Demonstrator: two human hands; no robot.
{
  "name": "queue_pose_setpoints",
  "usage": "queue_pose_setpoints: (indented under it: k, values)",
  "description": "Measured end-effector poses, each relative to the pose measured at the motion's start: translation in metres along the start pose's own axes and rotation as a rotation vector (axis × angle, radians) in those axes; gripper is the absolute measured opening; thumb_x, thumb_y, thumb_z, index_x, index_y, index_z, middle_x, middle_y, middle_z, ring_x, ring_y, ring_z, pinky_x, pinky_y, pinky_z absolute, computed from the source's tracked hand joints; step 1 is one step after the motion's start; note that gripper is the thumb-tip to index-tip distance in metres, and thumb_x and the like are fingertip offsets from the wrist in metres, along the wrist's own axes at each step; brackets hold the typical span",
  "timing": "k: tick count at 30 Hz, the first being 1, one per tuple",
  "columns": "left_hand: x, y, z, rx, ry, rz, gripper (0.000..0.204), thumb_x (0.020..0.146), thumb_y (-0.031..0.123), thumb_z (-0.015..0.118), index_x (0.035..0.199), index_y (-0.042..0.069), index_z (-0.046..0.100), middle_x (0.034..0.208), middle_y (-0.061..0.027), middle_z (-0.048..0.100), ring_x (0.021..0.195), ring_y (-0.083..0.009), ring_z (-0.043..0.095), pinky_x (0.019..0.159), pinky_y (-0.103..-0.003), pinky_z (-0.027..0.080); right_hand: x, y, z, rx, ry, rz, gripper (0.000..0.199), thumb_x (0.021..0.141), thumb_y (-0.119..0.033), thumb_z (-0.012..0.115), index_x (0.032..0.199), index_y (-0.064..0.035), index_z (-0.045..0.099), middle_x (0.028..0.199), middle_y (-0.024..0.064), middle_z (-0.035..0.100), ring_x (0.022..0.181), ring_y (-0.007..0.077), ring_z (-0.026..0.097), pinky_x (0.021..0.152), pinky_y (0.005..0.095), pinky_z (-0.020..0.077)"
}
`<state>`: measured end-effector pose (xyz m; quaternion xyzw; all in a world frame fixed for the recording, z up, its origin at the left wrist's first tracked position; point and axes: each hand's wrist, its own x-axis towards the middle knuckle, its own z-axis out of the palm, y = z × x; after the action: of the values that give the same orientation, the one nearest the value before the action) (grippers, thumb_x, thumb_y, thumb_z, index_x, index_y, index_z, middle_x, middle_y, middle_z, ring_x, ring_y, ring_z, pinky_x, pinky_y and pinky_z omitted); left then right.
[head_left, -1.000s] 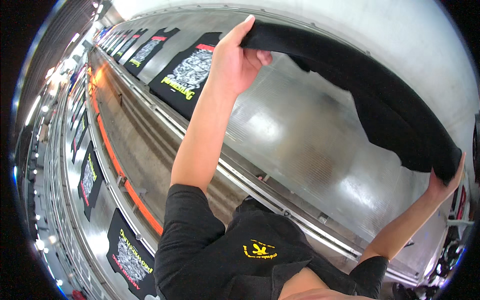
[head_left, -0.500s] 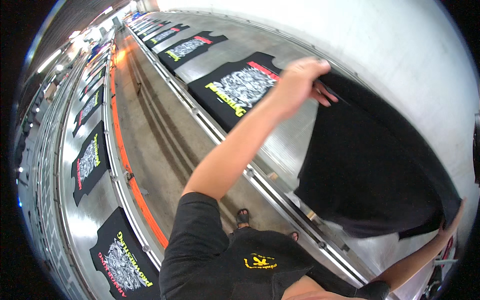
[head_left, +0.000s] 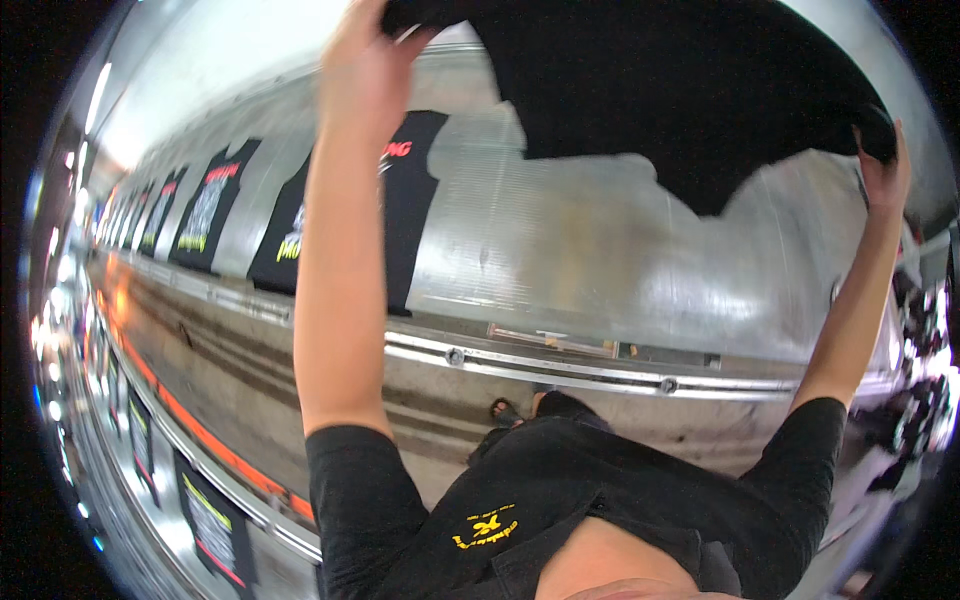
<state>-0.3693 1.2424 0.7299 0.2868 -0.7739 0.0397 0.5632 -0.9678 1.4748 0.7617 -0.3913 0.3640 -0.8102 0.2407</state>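
A black fabric piece, cut like a shirt panel [head_left: 650, 90], hangs stretched between my two raised hands. My left hand [head_left: 368, 75] pinches its left end near the top edge of the view. On the far right, my right hand [head_left: 884, 178] has its fingers closed round the other end. Under the cloth lies the bare, shiny grey surface of a long table [head_left: 600, 250]. Left of that bare stretch, a printed black shirt panel [head_left: 412, 220] lies flat, partly hidden behind my left forearm. The upper part of the held cloth is out of view.
More printed black panels [head_left: 215, 205] lie in a row along the table to the left. A metal rail [head_left: 560, 368] runs along its near edge. Behind me, across a concrete aisle, an orange strip [head_left: 190, 410] borders a second table with printed panels [head_left: 212, 530].
My view has turned to the right along the table. Both hands have lifted the black panel up and away from me, and it now spreads wider above the surface.
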Motion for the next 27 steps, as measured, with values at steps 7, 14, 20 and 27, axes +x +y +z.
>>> queue_pose_setpoints:
  k: [7,14,20,27]
  values:
    - [-0.223,-0.060,-0.001,-1.066,0.082,-1.290,0.027,0.092,0.020,0.056,0.113,0.003,0.060,0.111,-0.0052,0.062,0.104,-0.0175,0.057,0.093,-0.037,0.045,-0.161,0.161,-0.057,-0.321,0.290,0.504,0.040,0.085,-0.029,0.073,0.112,-0.0015,0.063,0.108,0.0094,0.067,0.097,0.0211,0.063,0.089,0.0361,0.0489]
    - [-0.348,-0.080,0.044,-0.993,-0.037,-1.604,0.020,0.093,0.018,0.057,0.106,0.004,0.061,0.106,-0.0055,0.064,0.102,-0.0186,0.060,0.091,-0.034,0.048,-0.271,0.227,-0.085,-0.214,0.247,0.905,0.047,0.088,-0.029,0.069,0.120,0.0046,0.059,0.109,0.0111,0.068,0.097,0.0196,0.066,0.086,0.0322,0.0515]
    - [-0.243,-0.143,0.131,-0.868,-0.225,-1.548,0.028,0.092,0.030,0.059,0.110,0.008,0.062,0.112,-0.0067,0.064,0.099,-0.0207,0.061,0.085,-0.036,0.049,-0.161,0.280,-0.087,-0.404,0.160,0.799,0.030,0.092,-0.030,0.065,0.091,-0.0004,0.062,0.084,0.0047,0.065,0.083,0.0146,0.063,0.076,0.0309,0.0486]
    - [-0.052,-0.177,0.205,-0.851,-0.153,-0.965,0.029,0.098,0.024,0.052,0.116,0.003,0.057,0.112,-0.0060,0.060,0.101,-0.0197,0.058,0.088,-0.038,0.049,0.021,0.272,-0.105,-0.632,0.179,0.159,0.034,0.094,-0.028,0.062,0.112,0.0021,0.062,0.114,0.0113,0.065,0.105,0.0205,0.060,0.093,0.0350,0.0454]
